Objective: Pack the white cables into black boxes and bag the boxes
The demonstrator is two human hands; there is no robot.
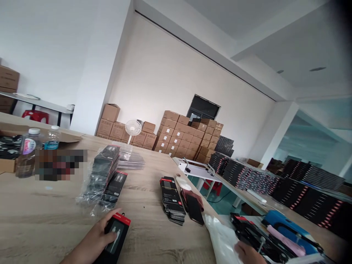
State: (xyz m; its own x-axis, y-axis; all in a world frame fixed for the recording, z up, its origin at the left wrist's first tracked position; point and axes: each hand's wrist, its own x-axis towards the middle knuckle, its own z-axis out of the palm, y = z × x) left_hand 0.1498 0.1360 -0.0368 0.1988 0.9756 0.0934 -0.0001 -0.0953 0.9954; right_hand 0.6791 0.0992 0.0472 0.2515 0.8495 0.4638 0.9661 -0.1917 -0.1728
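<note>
Nearest, the left hand (95, 240) curls round a flat black retail box with a red top (115, 234), thumb across its face, on the pale wooden table (41, 216). The right hand (249, 253) is barely visible; I cannot tell its grip, touching a clear plastic bag (220, 238). Behind lie sleeved black boxes (106, 172) and a stack of black packages (172, 200).

Your left hand (96, 240) rests on a pale wooden surface (143, 234). Just beyond it lies a bagged pile of boxes (106, 172); right of it, a black stack (172, 200); far left, two bottles (29, 154).
</note>
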